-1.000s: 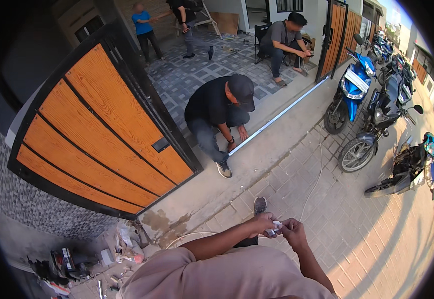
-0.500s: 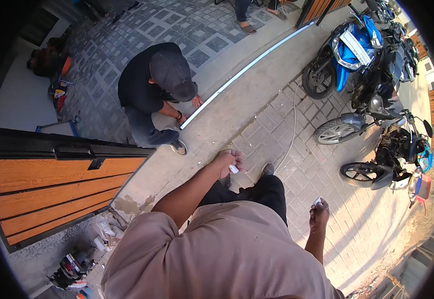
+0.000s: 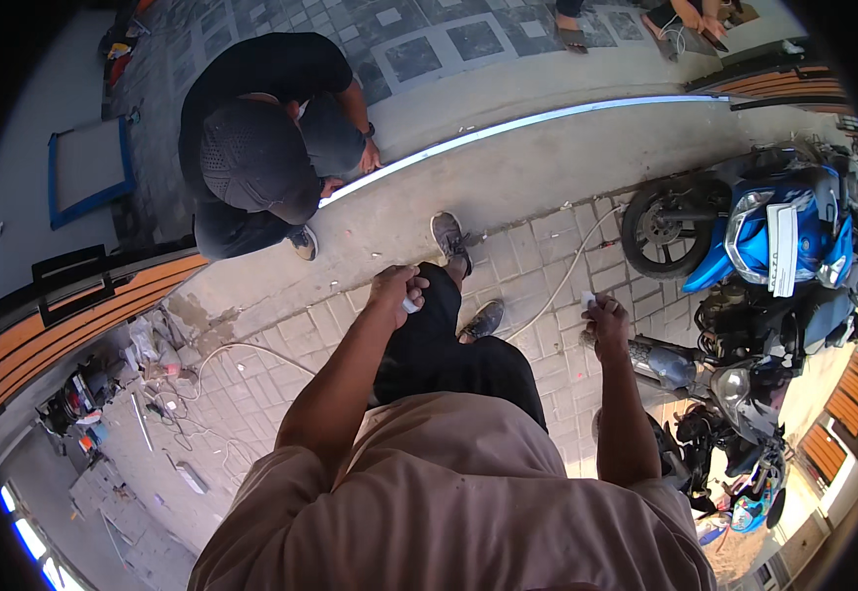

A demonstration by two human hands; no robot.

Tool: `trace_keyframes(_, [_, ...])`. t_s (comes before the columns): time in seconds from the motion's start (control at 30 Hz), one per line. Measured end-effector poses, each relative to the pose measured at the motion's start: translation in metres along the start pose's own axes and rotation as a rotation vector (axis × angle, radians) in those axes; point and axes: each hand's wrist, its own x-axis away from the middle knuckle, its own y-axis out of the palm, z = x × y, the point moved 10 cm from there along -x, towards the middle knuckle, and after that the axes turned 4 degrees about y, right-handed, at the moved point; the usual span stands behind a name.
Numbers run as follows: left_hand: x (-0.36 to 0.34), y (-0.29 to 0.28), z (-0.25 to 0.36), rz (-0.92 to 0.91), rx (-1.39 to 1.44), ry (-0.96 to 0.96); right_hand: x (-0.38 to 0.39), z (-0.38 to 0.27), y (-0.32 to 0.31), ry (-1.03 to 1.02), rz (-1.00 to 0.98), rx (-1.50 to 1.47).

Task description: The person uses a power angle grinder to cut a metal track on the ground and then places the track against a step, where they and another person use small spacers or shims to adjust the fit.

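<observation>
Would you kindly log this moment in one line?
left hand: holds small white object | right hand: holds small white piece | co-worker: crouched at left end of pale strip

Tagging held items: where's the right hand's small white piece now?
In the head view, right of centre, the right hand holds the small white piece, below and left of the blue motorcycle's front wheel.

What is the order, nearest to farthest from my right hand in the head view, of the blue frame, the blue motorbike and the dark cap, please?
1. Blue motorbike: upper right.
2. Dark cap: upper left.
3. Blue frame: farther left.
</observation>
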Motion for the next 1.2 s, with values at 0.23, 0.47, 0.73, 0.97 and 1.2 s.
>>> trace_keyframes(0.23, [-0.190, 0.068, 0.039, 0.174, 0.182, -0.086, -0.178, -0.143, 0.133, -0.033, -0.055, 0.203])
trace_keyframes(0.47, [-0.402, 0.075, 0.054, 0.413, -0.377, -0.009, -0.390, -0.129, 0.317, -0.207, -0.279, 0.606])
trace_keyframes(0.73, [-0.573, 0.058, 0.121, 0.613, -1.031, 0.372, -0.554, -0.068, 0.546, -0.693, -0.614, 0.786])
trace_keyframes(0.97, [-0.635, 0.036, 0.116, 0.527, -1.174, 0.512, -0.570, -0.023, 0.611, -0.966, -0.625, 0.904])
trace_keyframes(1.2, [-0.631, 0.030, 0.112, 0.562, -1.038, 0.609, -0.566, -0.002, 0.627, -1.013, -0.604, 1.035])
